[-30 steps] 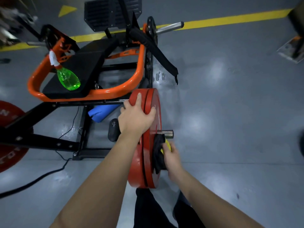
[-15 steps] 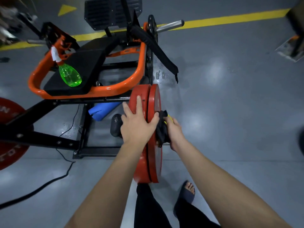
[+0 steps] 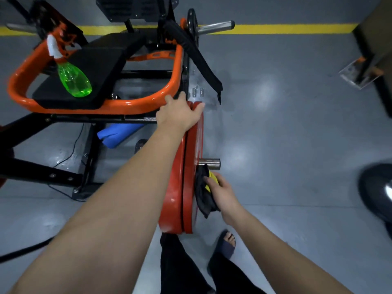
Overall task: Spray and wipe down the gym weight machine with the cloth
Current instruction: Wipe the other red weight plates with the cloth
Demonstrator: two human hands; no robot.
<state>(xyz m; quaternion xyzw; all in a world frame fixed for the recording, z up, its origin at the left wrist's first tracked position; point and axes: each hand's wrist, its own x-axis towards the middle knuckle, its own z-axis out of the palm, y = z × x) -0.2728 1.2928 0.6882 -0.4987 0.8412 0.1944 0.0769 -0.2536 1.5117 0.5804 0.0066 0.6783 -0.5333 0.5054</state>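
Two red weight plates [image 3: 187, 187] stand on edge on a steel sleeve [image 3: 210, 163] of the orange and black weight machine [image 3: 135, 105]. My left hand [image 3: 178, 116] grips the top rim of the plates. My right hand [image 3: 222, 193] holds a dark cloth [image 3: 202, 193] with a yellow patch against the outer plate face, just below the sleeve. A green spray bottle [image 3: 73, 80] with a white nozzle lies on the machine's black seat pad [image 3: 93, 68].
A blue roll [image 3: 115, 134] lies on the floor under the frame, next to a black cable [image 3: 70, 155]. Another loaded sleeve [image 3: 214, 27] juts out at the back. A yellow floor line [image 3: 286, 29] runs across the far side. A dark round object [image 3: 377, 192] sits at the right edge.
My right hand has moved the cloth down the outer plate face, from beside my left hand to below the sleeve. My left hand has slid further along the rim, towards the orange frame.
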